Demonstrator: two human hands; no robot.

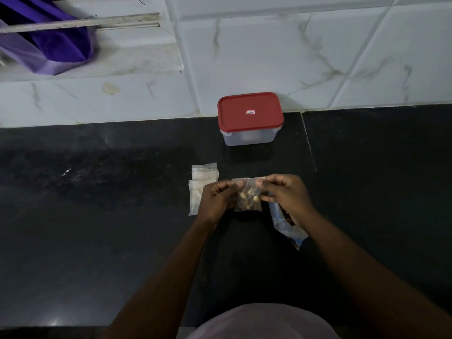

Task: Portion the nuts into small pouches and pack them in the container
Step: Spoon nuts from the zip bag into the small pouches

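A small clear pouch (pixel 247 197) with nuts in its lower half hangs upright between my hands above the black counter. My left hand (pixel 215 199) pinches its top left edge and my right hand (pixel 286 192) pinches its top right edge. Several empty small pouches (pixel 201 182) lie flat just left of my left hand. A larger clear bag of nuts (pixel 288 226) lies on the counter under my right wrist, partly hidden. A clear plastic container with a red lid (pixel 250 115), shut, stands farther back against the wall.
The black stone counter (pixel 97 216) stretches wide to both sides. A white marbled tile wall (pixel 318 57) rises behind the container. A purple cloth (pixel 53 45) hangs at the upper left by a window rail.
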